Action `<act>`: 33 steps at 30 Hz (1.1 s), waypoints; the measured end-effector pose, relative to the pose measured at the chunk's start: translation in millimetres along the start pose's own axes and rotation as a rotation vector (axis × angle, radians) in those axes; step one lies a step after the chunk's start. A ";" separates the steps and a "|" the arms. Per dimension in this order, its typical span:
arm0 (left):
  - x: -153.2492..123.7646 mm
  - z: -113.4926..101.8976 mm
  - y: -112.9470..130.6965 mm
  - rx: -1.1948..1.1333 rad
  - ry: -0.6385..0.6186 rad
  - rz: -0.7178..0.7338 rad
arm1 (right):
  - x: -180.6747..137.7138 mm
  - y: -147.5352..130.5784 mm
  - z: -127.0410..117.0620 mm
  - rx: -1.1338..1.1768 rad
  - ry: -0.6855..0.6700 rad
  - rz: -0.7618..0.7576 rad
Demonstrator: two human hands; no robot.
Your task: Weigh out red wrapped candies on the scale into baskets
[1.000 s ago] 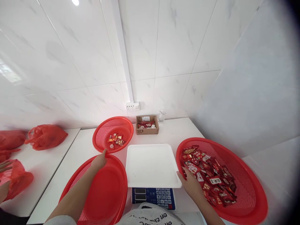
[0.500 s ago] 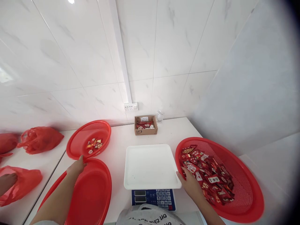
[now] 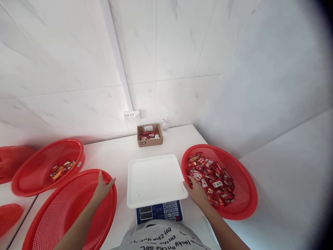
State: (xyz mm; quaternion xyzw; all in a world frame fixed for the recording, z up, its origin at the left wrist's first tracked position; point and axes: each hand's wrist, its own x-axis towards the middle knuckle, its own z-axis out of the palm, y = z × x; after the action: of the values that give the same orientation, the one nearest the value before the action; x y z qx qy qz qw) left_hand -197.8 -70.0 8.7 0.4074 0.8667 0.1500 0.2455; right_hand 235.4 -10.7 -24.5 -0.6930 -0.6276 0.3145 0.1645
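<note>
My left hand (image 3: 102, 190) is open, thumb and forefinger spread, over the right far rim of an empty red basket (image 3: 49, 211). My right hand (image 3: 197, 192) grips the left rim of another red basket (image 3: 244, 194), fingers over its inner side and thumb close to the white tray's edge. Inside that basket lies a heap of small red snack packets (image 3: 212, 180). Between my hands, the bare white tray (image 3: 154, 180) rests on a scale with a blue keypad (image 3: 160, 211).
A third red basket (image 3: 28, 173) with a few packets sits back left, beside a red plastic bag (image 3: 13, 159). At the wall stand a small cardboard box (image 3: 150, 141) of packets and a clear plastic item (image 3: 164, 124). A socket (image 3: 131, 114) is on the wall.
The view has swung right. The far left basket has shifted left, away from the empty one. My left hand has moved right along the empty basket's rim, its fingers now spread.
</note>
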 end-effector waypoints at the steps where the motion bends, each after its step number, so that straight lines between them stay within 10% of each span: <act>1: -2.0 1.9 8.2 -0.039 -0.017 -0.009 | -0.1 -1.7 -1.8 0.031 -0.007 0.005; 7: -5.1 3.2 39.9 -0.115 -0.181 0.058 | 6.9 3.8 -21.1 0.225 -0.081 0.006; 13: -15.3 9.3 32.1 -0.071 -0.312 0.136 | 16.3 45.4 -45.3 -0.301 -0.089 0.330; 18: -27.8 16.2 25.9 -0.041 -0.197 0.155 | 21.1 65.3 -49.2 -0.385 -0.221 0.375; 33: -68.5 28.2 60.5 0.072 -0.082 0.330 | 27.4 88.7 -63.6 0.074 0.097 0.258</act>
State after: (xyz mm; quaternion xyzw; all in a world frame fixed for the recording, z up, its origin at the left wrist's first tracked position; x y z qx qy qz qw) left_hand -106.6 -84.0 33.8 0.5584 0.7823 0.1404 0.2379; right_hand 344.7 12.6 -38.4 -0.7759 -0.5123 0.3221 0.1783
